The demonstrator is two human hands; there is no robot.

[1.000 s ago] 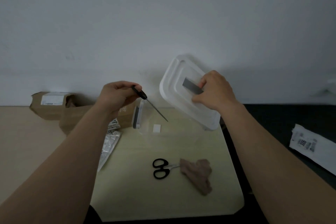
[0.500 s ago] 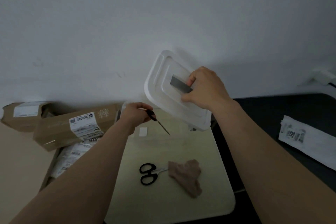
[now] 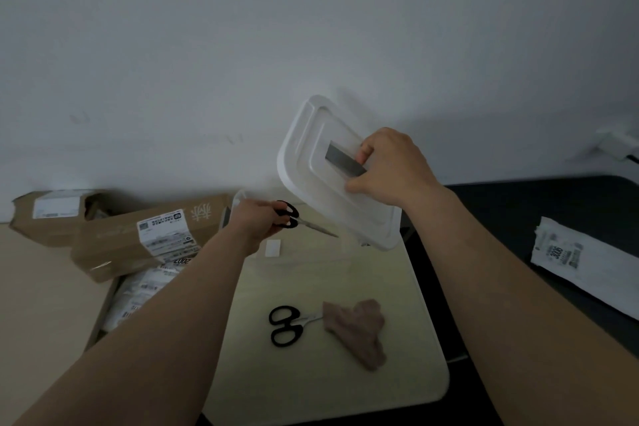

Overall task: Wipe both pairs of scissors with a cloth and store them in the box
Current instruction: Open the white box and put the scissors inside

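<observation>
**Both hands over the open box.** My left hand (image 3: pixel 257 222) is curled round the black handles of the first pair of scissors (image 3: pixel 288 215) and grips them with the blades closed. The long axis of this pair runs left to right. The handles sit in my palm at the left, and the tip points right and slightly down, toward the space under the lid.

My right hand (image 3: pixel 389 166) grasps the white lid (image 3: pixel 311 162) by its grey handle, thumb and fingers closed on the handle's right end. The lid is lifted off and tilted, its near right corner lowest, over the right end of the box.

The clear box (image 3: pixel 311 250) stands open at the far edge of the cream mat (image 3: pixel 345 387), directly below my left hand. The left hand is therefore the nearer one to it, and the right is occupied above it. I judge the coming move to be a short lowering of the held pair, laid along the box's length, with the lid held clear. The walls are transparent and faint, so I cannot tell whether the blades already dip inside the rim.

The second pair of scissors (image 3: pixel 286 325) lies on the mat near me, handles to the left, its blades under the crumpled pinkish cloth (image 3: pixel 356 334). It is not yet stored. Cardboard parcels (image 3: pixel 148 235) lie at the left, and a white bag (image 3: pixel 584 263) lies on the dark table (image 3: pixel 518 211) at the right.
</observation>
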